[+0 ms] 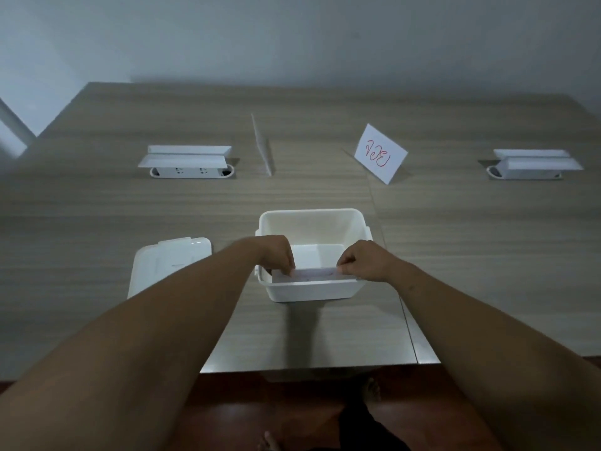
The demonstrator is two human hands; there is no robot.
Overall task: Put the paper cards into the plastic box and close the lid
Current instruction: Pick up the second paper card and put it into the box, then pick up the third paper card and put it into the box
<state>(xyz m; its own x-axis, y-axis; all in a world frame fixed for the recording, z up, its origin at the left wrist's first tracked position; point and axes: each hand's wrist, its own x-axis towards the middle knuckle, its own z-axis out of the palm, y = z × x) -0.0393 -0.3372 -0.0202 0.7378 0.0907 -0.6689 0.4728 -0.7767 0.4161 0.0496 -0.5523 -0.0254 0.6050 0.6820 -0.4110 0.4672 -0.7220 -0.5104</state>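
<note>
A thin white paper card (313,274) lies flat along the near edge inside the smooth white plastic box (312,222), which sits open on the wood-grain table (97,203). The left hand (276,253) pinches one end of the card and the right hand (364,260) pinches the other. The cloudy, rounded lid (162,265) lies flat just left of the box. Farther back, a folded card with red writing (380,153) stands up.

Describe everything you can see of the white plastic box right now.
The white plastic box is rectangular with rounded corners and a small tab on each side. It stands upright and open on the wood-grain table, near its front edge. Both hands, left hand and right hand, hold a white paper card inside along its near wall. Its translucent lid lies beside it.
</note>
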